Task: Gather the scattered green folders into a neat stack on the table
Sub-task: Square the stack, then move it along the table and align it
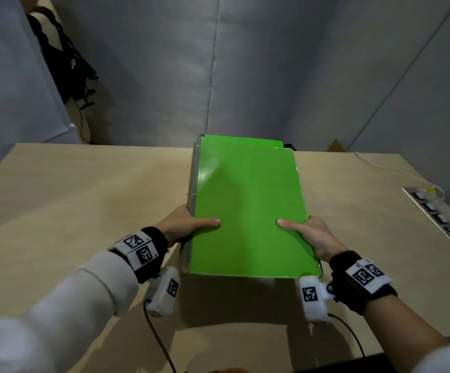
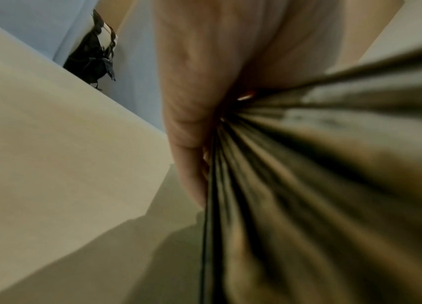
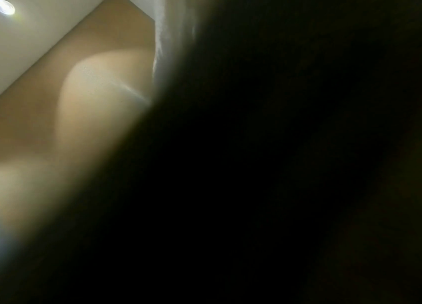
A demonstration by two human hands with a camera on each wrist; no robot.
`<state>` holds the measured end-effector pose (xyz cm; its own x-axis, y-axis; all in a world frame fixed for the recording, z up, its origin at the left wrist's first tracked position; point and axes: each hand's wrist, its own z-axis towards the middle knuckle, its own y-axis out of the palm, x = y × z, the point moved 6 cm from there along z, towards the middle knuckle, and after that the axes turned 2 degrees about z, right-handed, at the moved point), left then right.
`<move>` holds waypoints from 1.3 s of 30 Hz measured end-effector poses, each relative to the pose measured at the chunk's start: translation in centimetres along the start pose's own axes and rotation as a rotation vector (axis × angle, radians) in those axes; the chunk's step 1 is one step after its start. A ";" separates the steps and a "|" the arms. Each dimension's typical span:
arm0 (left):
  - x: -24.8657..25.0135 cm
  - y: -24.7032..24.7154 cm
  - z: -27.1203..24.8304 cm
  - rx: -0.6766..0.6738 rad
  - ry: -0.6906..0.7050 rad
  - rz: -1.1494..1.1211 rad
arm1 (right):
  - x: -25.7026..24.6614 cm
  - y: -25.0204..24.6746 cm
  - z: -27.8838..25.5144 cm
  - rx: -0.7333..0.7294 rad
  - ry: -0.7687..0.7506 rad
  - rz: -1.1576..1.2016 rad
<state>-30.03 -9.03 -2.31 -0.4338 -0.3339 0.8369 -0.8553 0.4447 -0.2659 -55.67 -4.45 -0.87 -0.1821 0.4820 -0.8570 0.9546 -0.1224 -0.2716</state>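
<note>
A stack of green folders [image 1: 248, 205] is held above the wooden table [image 1: 70, 189], its near end raised and casting a shadow below. My left hand [image 1: 188, 224] grips the stack's left edge, thumb lying flat on the top cover, fingers hidden underneath. On the right edge my right hand [image 1: 307, 232] grips the same way, thumb on top. One folder at the far end sticks out slightly past the top one. In the left wrist view the layered folder edges [image 2: 321, 185] fan out blurred beside my left hand [image 2: 199, 102]. The right wrist view is mostly dark.
A metal socket strip [image 1: 433, 211] with plugs and a white cable sits recessed in the table at the right. A black bag [image 1: 62, 57] hangs by the grey partition at the far left. Grey partition walls stand behind the table.
</note>
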 end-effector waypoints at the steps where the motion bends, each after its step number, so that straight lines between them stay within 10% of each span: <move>1: 0.4 1.3 0.8 0.003 -0.009 -0.006 | 0.3 -1.4 0.6 -0.006 0.003 -0.002; 19: 5.6 15.9 12.7 0.018 -0.165 0.034 | 4.5 -18.3 11.5 -0.032 0.201 -0.305; 39: 8.6 22.3 17.5 0.064 -0.251 0.023 | 4.9 -24.7 16.8 0.065 0.255 -0.386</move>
<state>-57.74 -16.54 -9.44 -0.5029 -0.5241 0.6873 -0.8574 0.4033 -0.3197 -84.12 -13.62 -5.70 -0.4497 0.6996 -0.5553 0.8103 0.0579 -0.5831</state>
